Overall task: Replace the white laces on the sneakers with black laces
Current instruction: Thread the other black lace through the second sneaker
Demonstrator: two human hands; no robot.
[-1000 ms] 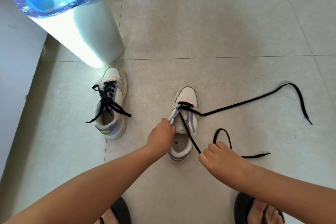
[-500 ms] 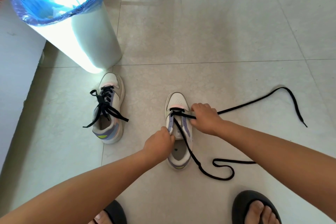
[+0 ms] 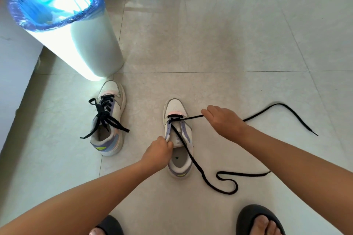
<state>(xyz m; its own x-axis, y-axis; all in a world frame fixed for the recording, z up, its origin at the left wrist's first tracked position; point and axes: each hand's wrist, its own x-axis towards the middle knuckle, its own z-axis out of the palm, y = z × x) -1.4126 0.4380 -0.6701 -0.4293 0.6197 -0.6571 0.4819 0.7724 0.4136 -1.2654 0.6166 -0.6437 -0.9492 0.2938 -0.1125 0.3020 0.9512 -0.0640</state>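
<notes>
Both feet (image 3: 261, 223) cut off; right hand (image 3: 222, 120) hides black lace (image 3: 193, 117) grip.

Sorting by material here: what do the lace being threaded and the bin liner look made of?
Black lace: flat woven fabric, matte; it lies limp in loops. Bin liner: thin blue plastic film, glossy, translucent and crinkled over the rim.

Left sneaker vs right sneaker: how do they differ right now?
The left sneaker is laced up its eyelets in black with loose ends; the right sneaker has the black lace only through its toe-end eyelets. No hand touches the left sneaker; the left hand grips the right sneaker's side and the right hand pulls its lace. Both are white and purple, toes pointing away.
</notes>
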